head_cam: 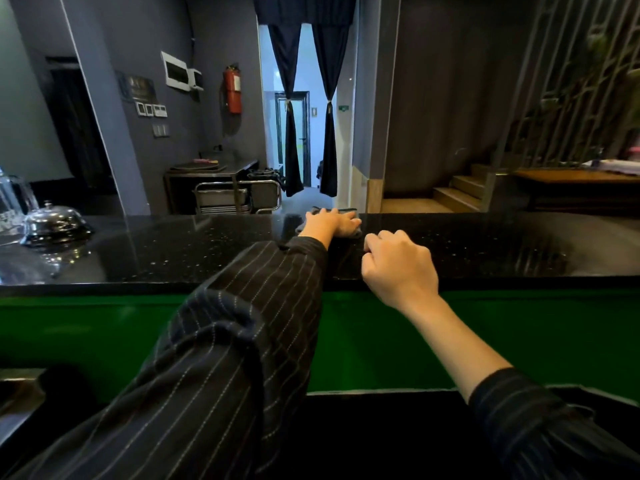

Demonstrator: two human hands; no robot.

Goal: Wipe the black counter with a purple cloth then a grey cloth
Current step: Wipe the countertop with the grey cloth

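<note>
The black speckled counter (173,251) runs across the view. My left hand (330,223) reaches to the counter's far edge and presses flat on a greyish cloth (350,211), with its fingers laid straight over it. Only the cloth's edges show around the hand. My right hand (398,268) rests on the counter near the front edge. Its fingers are curled under and it holds nothing. No purple cloth is in view.
A shiny metal service bell (55,223) stands on the counter at the far left, beside a glass item (14,199). Below the counter's front edge is a green panel (519,334). Beyond the counter are a metal cart (239,199), a curtained doorway and wooden steps (457,192).
</note>
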